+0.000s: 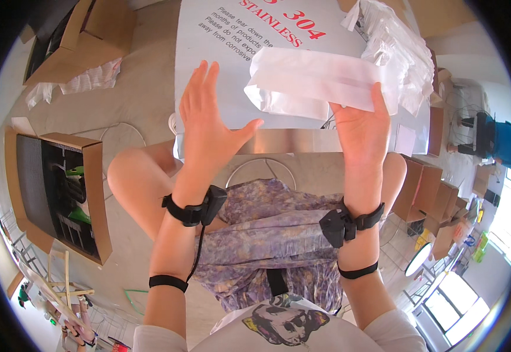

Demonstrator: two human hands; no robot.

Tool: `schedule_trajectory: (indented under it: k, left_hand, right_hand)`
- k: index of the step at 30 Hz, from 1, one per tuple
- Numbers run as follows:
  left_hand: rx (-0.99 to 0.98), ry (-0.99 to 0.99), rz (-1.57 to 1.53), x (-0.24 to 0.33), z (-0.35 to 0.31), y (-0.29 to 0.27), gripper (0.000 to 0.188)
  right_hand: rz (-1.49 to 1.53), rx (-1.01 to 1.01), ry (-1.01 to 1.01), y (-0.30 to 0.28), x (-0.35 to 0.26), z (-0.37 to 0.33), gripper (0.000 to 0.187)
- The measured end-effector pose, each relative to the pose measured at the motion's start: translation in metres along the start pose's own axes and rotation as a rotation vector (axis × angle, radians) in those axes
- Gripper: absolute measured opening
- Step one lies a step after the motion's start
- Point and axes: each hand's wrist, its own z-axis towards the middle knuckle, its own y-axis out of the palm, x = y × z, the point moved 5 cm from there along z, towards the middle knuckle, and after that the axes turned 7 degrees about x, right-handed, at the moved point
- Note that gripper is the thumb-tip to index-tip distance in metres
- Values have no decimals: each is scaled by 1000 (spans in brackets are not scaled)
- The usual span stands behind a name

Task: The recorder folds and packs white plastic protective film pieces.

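My right hand [362, 132] grips a white paper bag [317, 73] near its right end, the thumb in front and the other fingers mostly hidden behind it. The bag lies lengthwise over the table, its left end gaping. Left of it my left hand [202, 111] is raised with fingers up and thumb spread, holding nothing. Both are above a metal table [211, 82] covered with printed pale film, its bare steel front edge [285, 141] showing. A pile of crinkled, translucent white bags [405, 56] lies at the table's far right, behind the held bag.
A small white card [405, 138] is at the table's right front corner. On the floor to the left stands an open carton [97, 176] with black and green things; another carton [106, 29] is farther back. Cartons [422, 188] also crowd the right. Other people are in the background.
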Motion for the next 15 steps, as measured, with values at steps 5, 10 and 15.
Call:
schedule_trajectory:
  k: [5, 10, 15]
  left_hand:
    - [7, 48, 86, 12, -6, 31, 84]
    - [102, 88, 109, 12, -6, 57, 43]
    - [97, 132, 131, 10, -13, 68, 24]
  right_hand:
    - [-10, -64, -22, -39, -21, 17, 40]
    - [-57, -86, 1, -75, -30, 28, 42]
    - [-56, 50, 50, -108, -27, 35, 41]
